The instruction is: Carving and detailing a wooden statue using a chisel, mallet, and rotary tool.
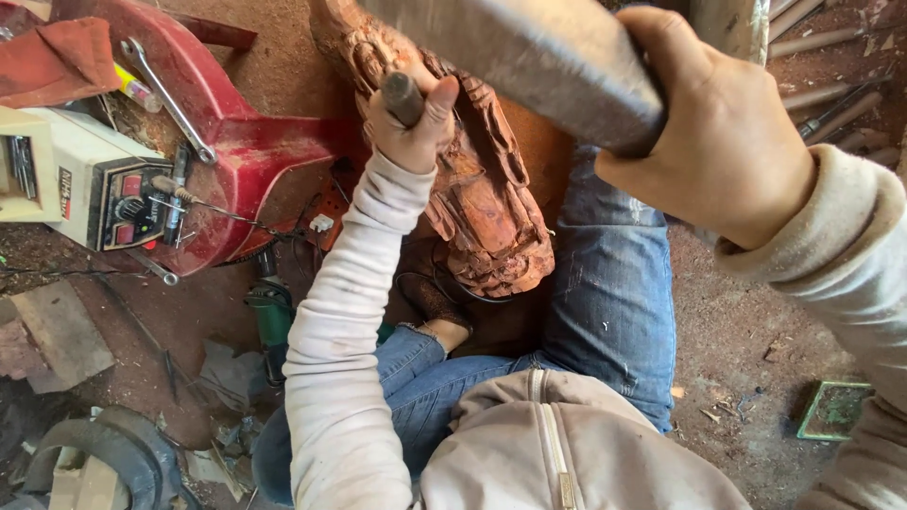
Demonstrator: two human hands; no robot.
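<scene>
Your reddish wooden carving (487, 203) lies propped across your jeans-clad legs (609, 283) above the sawdust-strewn floor (746, 331); it already looks richly detailed, so mostly fine work seems left. Your right hand (723, 142) wraps tight around a heavy grey mallet (539, 52), raised above it. Your left hand (416, 118) has its grip closed on a chisel (403, 97), tip hidden against the wood.

The carving (487, 203) lies between the person's knees, a machine (142, 161) to its left.
</scene>
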